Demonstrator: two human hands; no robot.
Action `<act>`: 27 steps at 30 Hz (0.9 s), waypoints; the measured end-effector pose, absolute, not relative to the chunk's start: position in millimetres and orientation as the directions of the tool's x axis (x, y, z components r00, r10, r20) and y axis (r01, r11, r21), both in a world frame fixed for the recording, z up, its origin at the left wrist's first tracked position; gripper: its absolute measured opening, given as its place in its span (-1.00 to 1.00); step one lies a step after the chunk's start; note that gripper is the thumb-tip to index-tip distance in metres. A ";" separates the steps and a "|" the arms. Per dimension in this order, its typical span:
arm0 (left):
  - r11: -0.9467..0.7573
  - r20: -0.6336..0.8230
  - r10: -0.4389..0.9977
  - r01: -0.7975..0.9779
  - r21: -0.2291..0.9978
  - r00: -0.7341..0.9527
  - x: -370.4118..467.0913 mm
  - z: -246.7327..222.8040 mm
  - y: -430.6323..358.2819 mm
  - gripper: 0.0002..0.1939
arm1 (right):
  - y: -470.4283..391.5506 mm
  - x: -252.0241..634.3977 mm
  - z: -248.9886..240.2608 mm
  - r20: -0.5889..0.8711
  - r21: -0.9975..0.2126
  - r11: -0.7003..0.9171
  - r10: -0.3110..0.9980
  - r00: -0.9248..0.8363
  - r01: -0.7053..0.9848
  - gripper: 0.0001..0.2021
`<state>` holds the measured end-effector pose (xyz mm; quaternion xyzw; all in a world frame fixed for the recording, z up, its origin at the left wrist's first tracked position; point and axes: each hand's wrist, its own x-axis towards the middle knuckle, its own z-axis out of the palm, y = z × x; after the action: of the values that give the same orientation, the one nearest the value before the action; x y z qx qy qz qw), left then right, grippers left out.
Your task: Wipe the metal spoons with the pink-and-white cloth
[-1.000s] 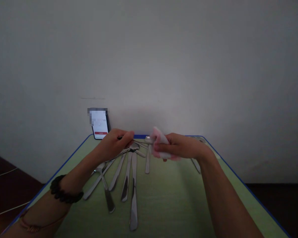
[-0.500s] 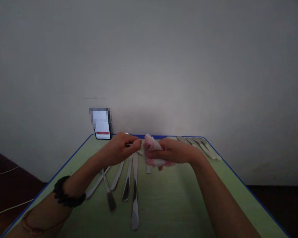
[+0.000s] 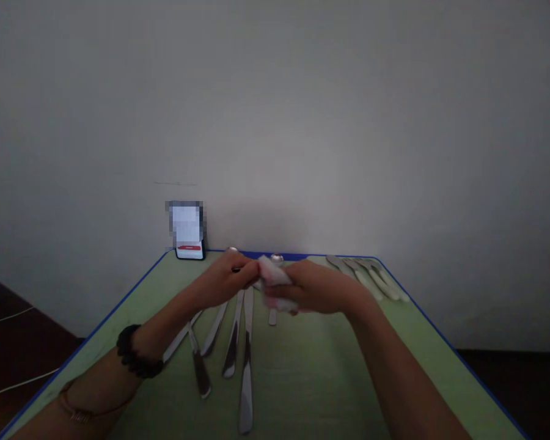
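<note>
My left hand [image 3: 227,278] is closed in a pinch on a thin metal piece of cutlery, mostly hidden by the fingers, so its kind does not show. My right hand [image 3: 318,284] grips a folded pink-and-white cloth [image 3: 275,275], which touches the left fingertips. Both hands are above the far part of the green table. Under and in front of them lie several metal table knives, the longest knife [image 3: 246,391] pointing towards me. Behind the hands, a spoon [image 3: 277,258] shows its bowl.
The green table [image 3: 311,379] has a blue edge and stands against a grey wall [image 3: 275,122]. A phone [image 3: 190,235] leans on the wall at the back left. Several white-handled utensils [image 3: 382,284] lie side by side at the back right.
My right hand and the cloth have moved left, closing the gap to my left fingers. The spoon bowl behind them now shows.
</note>
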<state>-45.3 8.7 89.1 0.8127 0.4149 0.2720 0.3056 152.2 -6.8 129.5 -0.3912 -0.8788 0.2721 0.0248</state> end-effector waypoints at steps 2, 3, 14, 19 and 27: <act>-0.493 0.191 0.822 0.503 0.710 0.536 -42.3 88.7 7.5 -0.63 | -7.0 140.8 127.5 -0.089 -0.441 0.630 0.678 -0.730 0.639 -0.69; -0.491 0.196 0.829 0.514 0.703 0.524 -42.9 89.3 7.5 -0.63 | -6.4 138.0 126.3 -0.086 -0.463 0.627 0.672 -0.736 0.627 -0.69; -0.468 0.234 0.866 0.550 0.692 0.442 -63.3 84.7 23.1 -0.59 | 9.1 178.5 110.7 -0.220 -0.647 0.379 0.738 -0.638 0.662 -0.54; -0.367 0.209 0.924 0.585 0.724 0.321 -76.9 85.8 31.0 -0.57 | 12.9 182.8 108.8 -0.195 -0.595 0.368 0.796 -0.572 0.715 -0.58; -0.277 0.236 0.959 0.688 0.671 0.156 -94.2 102.0 32.3 -0.63 | 11.2 163.4 95.2 -0.235 -0.370 0.399 0.834 -0.499 0.839 -0.75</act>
<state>-94.2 32.3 102.0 0.7309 0.5634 0.3232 0.2097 163.4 11.2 95.2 -0.5002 -0.8362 0.2248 -0.0060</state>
